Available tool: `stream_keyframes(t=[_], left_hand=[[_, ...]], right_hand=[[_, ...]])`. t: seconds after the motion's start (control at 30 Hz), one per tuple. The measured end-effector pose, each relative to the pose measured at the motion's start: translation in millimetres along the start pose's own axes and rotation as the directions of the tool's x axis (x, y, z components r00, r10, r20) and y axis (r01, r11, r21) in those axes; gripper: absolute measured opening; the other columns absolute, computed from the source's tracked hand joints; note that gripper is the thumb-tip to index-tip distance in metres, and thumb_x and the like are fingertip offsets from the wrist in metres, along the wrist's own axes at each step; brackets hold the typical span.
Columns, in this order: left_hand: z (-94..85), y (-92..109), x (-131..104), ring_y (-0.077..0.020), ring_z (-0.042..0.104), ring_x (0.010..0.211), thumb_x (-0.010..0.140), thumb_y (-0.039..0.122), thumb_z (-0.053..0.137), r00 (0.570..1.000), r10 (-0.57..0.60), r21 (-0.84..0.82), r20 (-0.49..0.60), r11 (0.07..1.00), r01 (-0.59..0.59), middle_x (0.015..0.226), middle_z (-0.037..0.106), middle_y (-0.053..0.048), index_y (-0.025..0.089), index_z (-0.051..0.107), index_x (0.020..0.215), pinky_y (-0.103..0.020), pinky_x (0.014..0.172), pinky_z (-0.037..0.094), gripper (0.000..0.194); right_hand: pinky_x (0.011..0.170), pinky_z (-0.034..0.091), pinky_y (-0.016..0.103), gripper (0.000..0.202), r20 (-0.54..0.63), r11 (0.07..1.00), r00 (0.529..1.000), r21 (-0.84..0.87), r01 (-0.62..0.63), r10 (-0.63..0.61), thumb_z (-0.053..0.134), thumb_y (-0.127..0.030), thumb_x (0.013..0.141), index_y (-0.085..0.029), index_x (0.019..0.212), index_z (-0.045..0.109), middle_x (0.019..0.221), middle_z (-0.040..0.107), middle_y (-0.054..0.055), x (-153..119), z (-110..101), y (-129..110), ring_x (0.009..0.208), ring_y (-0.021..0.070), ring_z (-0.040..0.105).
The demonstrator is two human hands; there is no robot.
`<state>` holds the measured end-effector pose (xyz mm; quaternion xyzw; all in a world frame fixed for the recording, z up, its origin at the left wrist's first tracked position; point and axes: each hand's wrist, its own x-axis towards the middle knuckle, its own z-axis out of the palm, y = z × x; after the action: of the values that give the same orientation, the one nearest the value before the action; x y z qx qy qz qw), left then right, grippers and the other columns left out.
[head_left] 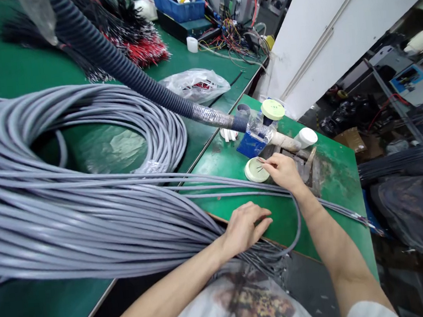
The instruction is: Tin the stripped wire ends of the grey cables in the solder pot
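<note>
My right hand is closed in a pinch on the end of a grey cable. Thin dark wire ends poke out from its fingertips over a shallow pale round dish. The cable curves down from under my wrist toward the bundle's lower end; the gripped part is hidden by the fingers. Nearer to me, my left hand is open, thumb and fingers apart, with nothing visible in it. It lies beside a thick bundle of grey cables, whose ends gather below that hand.
A ribbed hose crosses above the green table, its taped nozzle near my right hand. Behind stand a white round container and a yellow-topped one. Several cables run across the tabletop. Left lies a large cable coil.
</note>
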<state>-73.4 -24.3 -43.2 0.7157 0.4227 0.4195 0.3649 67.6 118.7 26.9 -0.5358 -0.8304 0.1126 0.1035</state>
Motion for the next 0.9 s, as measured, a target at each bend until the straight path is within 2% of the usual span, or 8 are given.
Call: stream_keyframes(t=[0.23,0.33,0.4,0.53,0.63,0.77,0.9], left_hand=[[-3.4,3,1,-0.0161,0.059,0.073,0.089,0.031,0.057,1.000,0.016,0.000,-0.009,1.000,-0.016,0.080,0.071,-0.004,0.018,0.068,0.095,-0.028,0.070,0.047,0.018],[-2.7,2,1,-0.0163,0.059,0.073,0.090,0.032,0.055,0.999,0.029,0.007,-0.014,1.000,-0.028,0.080,0.071,-0.005,0.017,0.068,0.096,-0.029,0.070,0.047,0.020],[-1.9,1,0,-0.0164,0.059,0.073,0.090,0.032,0.055,1.000,0.021,0.004,-0.011,1.000,-0.021,0.079,0.070,-0.004,0.018,0.068,0.097,-0.029,0.070,0.047,0.020],[-0.6,-1,-1,-0.0162,0.060,0.073,0.090,0.034,0.055,1.000,0.007,-0.013,-0.002,1.000,-0.007,0.078,0.070,-0.004,0.020,0.068,0.097,-0.028,0.071,0.047,0.021],[-0.7,-1,-1,-0.0163,0.060,0.074,0.090,0.034,0.055,1.000,0.014,-0.012,-0.003,1.000,-0.014,0.079,0.070,-0.005,0.020,0.068,0.097,-0.029,0.071,0.048,0.021],[-1.8,2,0,-0.0163,0.061,0.074,0.089,0.031,0.056,1.000,0.015,-0.031,-0.026,0.999,-0.016,0.080,0.071,-0.005,0.018,0.069,0.096,-0.029,0.071,0.048,0.019],[-1.6,3,1,-0.0160,0.061,0.074,0.089,0.030,0.057,1.000,0.006,-0.011,-0.014,1.000,-0.006,0.080,0.072,-0.004,0.019,0.069,0.095,-0.028,0.071,0.048,0.017]], right_hand=[[0.062,0.032,0.027,0.023,0.080,0.985,0.997,-0.170,-0.003,0.017,0.054,-0.025,0.084,-0.019,0.072,0.072,0.075,0.062,0.004,8,13,-1,0.072,0.0167,0.055],[0.062,0.032,0.028,0.023,0.064,0.984,0.998,-0.176,-0.010,0.021,0.053,-0.026,0.084,-0.019,0.072,0.072,0.073,0.062,0.004,7,7,-1,0.071,0.0168,0.054],[0.061,0.034,0.027,0.025,0.015,0.990,1.000,-0.141,-0.017,0.020,0.053,-0.029,0.085,-0.019,0.073,0.072,0.072,0.061,0.004,2,-4,4,0.068,0.0162,0.054],[0.059,0.035,0.027,0.027,-0.127,0.991,0.987,-0.079,-0.107,0.097,0.053,-0.035,0.085,-0.018,0.075,0.072,0.070,0.062,0.003,-18,-34,35,0.063,0.0153,0.054],[0.059,0.036,0.028,0.029,-0.209,0.967,0.957,-0.116,-0.229,0.202,0.052,-0.037,0.083,-0.017,0.076,0.073,0.070,0.063,0.004,-33,-44,69,0.063,0.0168,0.055],[0.064,0.038,0.029,0.032,-0.227,0.897,0.919,-0.234,-0.374,0.324,0.050,-0.036,0.082,-0.016,0.078,0.075,0.078,0.068,0.008,-42,-37,106,0.072,0.0199,0.059],[0.064,0.037,0.029,0.033,-0.203,0.868,0.907,-0.272,-0.415,0.370,0.049,-0.037,0.082,-0.017,0.080,0.076,0.081,0.070,0.009,-41,-25,123,0.074,0.0209,0.060]])
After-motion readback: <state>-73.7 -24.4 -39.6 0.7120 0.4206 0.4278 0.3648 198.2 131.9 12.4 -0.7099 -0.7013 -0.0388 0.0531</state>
